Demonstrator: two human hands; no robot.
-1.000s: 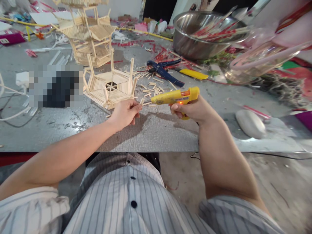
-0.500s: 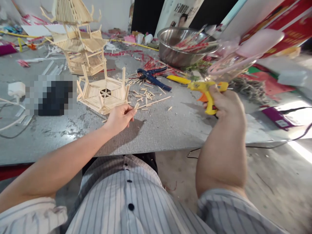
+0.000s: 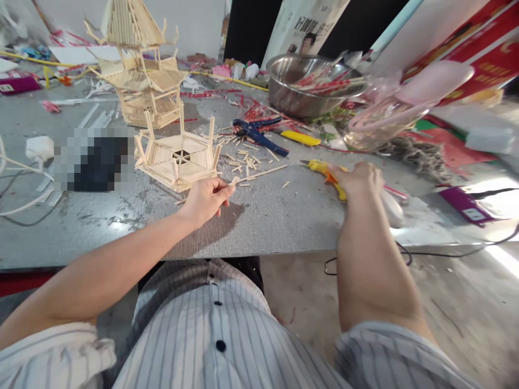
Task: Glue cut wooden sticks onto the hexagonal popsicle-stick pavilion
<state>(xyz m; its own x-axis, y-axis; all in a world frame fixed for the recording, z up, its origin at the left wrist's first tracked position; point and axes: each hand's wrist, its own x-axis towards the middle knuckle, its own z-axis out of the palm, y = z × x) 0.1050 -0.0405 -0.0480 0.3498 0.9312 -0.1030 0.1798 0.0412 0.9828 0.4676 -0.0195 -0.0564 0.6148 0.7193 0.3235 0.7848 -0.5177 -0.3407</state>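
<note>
Thumb and fingers of my left hand (image 3: 208, 200) are pinched on a short wooden stick piece (image 3: 234, 181), just above the table. Beside that hand stands a six-sided stick frame (image 3: 178, 159) with short upright posts and a dark opening at its centre. Over to the right, my right hand (image 3: 360, 181) is low at the table with its thumb along a yellow hot glue gun (image 3: 326, 172). The gun lies tilted near the tabletop, nozzle pointing left, orange trigger showing. My other right fingers are mostly hidden behind the hand.
A tiered stick pagoda (image 3: 140, 75) stands behind the frame. Cut sticks (image 3: 247, 161), blue-handled pliers (image 3: 261, 135) and a yellow-handled tool (image 3: 300, 138) lie mid-table. Farther back is a steel bowl (image 3: 284, 100). A blurred-out dark object (image 3: 99, 162) lies left, a purple box (image 3: 466, 205) right.
My right hand has brought the glue gun down from the air to the tabletop, turning it over. My left hand still pinches the stick piece and has barely moved.
</note>
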